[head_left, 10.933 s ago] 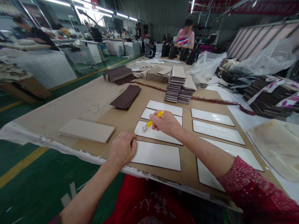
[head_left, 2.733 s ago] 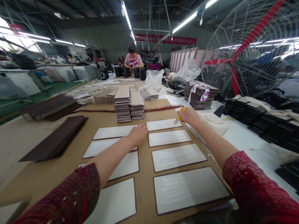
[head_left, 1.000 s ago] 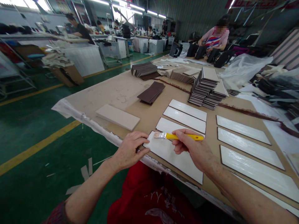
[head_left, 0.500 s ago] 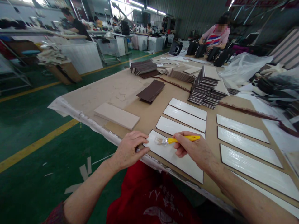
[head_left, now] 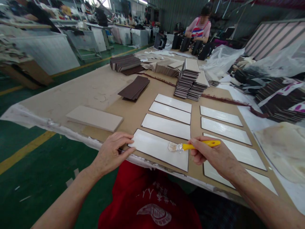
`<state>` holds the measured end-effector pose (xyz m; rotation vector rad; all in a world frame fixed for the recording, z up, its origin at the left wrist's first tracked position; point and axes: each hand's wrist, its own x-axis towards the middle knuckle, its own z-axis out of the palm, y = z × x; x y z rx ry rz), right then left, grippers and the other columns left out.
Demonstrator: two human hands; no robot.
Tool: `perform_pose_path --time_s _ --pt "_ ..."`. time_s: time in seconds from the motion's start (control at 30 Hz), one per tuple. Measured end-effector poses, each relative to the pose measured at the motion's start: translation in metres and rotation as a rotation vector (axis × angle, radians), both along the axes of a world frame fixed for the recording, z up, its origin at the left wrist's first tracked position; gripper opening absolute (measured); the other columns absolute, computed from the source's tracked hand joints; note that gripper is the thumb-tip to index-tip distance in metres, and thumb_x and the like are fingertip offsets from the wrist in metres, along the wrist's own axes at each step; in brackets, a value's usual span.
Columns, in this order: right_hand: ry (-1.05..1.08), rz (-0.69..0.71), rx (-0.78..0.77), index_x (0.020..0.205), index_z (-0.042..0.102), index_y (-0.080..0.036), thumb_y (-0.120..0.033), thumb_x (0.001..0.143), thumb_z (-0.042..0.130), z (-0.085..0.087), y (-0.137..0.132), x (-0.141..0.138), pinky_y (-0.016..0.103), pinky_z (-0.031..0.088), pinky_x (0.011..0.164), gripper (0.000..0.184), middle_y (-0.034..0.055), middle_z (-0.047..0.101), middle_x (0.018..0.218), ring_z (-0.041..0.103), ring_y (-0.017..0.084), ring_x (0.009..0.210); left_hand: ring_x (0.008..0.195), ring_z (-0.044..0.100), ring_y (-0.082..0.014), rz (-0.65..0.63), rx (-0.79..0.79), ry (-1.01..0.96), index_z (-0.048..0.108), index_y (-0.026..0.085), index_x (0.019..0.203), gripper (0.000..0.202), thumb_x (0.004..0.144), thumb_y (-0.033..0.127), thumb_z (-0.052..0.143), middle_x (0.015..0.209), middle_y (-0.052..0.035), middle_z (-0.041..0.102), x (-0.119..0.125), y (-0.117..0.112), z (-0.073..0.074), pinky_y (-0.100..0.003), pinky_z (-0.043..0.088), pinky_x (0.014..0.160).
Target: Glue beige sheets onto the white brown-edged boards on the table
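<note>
My right hand [head_left: 214, 156] is closed round a yellow-handled brush [head_left: 190, 146], whose bristles rest on the right end of the nearest white panel [head_left: 157, 148]. My left hand [head_left: 111, 152] presses its fingertips on that panel's left end at the table's front edge. Several more white glossy panels [head_left: 170, 112] lie in two columns on the brown board [head_left: 196, 127].
A beige slab [head_left: 94, 118] lies to the left. A pile of dark brown sheets [head_left: 134, 88] and two tall stacks of panels [head_left: 188, 82] stand further back. A person [head_left: 199, 27] works at the far end. Dark stacks and plastic bags fill the right side.
The brush has swept from the left end of the nearest panel to its right end. My left hand has kept its hold on the left end.
</note>
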<state>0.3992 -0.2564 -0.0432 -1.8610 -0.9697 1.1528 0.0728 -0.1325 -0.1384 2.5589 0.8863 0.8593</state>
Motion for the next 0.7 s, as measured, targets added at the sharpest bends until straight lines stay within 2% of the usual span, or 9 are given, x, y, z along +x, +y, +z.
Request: perform_pose_path --time_s 0.27,0.4,0.57,0.7 --pt "-0.044 -0.041 -0.012 0.077 0.07 -0.019 -0.06 0.08 0.069 -0.001 -0.034 0.028 0.024 0.053 0.049 0.04 0.0053 0.068 0.068 0.06 0.014 0.05 0.106 0.062 -0.0252 0.0 -0.012 -0.008 0.066 0.023 0.099 0.016 0.09 0.035 0.066 0.113 -0.0078 0.067 0.001 0.0 0.001 -0.045 0.05 0.093" --pt "-0.049 -0.017 0.028 0.076 0.07 -0.02 -0.062 0.081 0.068 0.005 -0.037 0.029 0.023 0.053 0.05 0.042 0.0057 0.068 0.069 0.06 0.014 0.051 0.106 0.062 -0.0244 0.005 -0.008 -0.015 0.065 0.023 0.098 0.014 0.089 0.034 0.067 0.111 -0.0066 0.068 0.002 -0.001 0.002 -0.045 0.049 0.094" --pt "0.113 -0.017 0.175 0.088 0.073 -0.02 -0.06 0.075 0.075 0.013 -0.011 -0.006 0.023 0.054 0.048 0.041 0.0068 0.07 0.073 0.064 0.016 0.055 0.107 0.06 -0.0225 -0.011 -0.054 -0.016 0.064 0.022 0.097 0.008 0.092 0.027 0.062 0.112 -0.0067 0.067 -0.001 -0.002 0.007 -0.042 0.048 0.095" --pt "0.227 0.105 0.184 0.093 0.072 -0.02 -0.051 0.072 0.079 0.017 0.018 -0.046 0.025 0.058 0.054 0.038 0.0065 0.071 0.076 0.068 0.016 0.059 0.111 0.059 -0.0219 -0.041 -0.12 -0.005 0.063 0.022 0.104 0.012 0.094 0.022 0.056 0.117 -0.0069 0.066 -0.005 -0.002 0.011 -0.042 0.047 0.099"
